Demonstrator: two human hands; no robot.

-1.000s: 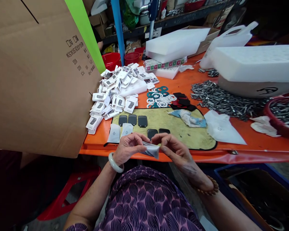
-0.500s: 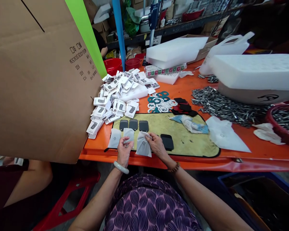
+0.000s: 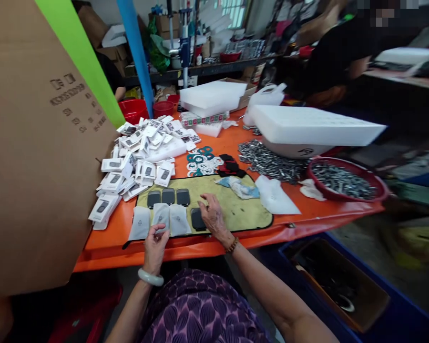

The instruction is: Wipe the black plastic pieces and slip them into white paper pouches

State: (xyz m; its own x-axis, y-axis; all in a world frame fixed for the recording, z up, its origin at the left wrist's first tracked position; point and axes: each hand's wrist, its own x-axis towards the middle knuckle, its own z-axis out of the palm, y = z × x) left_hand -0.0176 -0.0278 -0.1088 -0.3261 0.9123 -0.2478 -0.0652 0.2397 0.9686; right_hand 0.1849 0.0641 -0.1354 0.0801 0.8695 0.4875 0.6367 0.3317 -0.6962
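At near edge of orange worktop, L hand is set w/ fingertips on lower edge of middle white pouch; whether pouch is pinched or only touched can't be told. R hand is laid flat, fingers spread, on yellow-green mat, touching a black pad just beside the right-most pouch. A row of 3 more pads is seen behind the pouches. White boxed packs are heaped at left, near cardboard carton.
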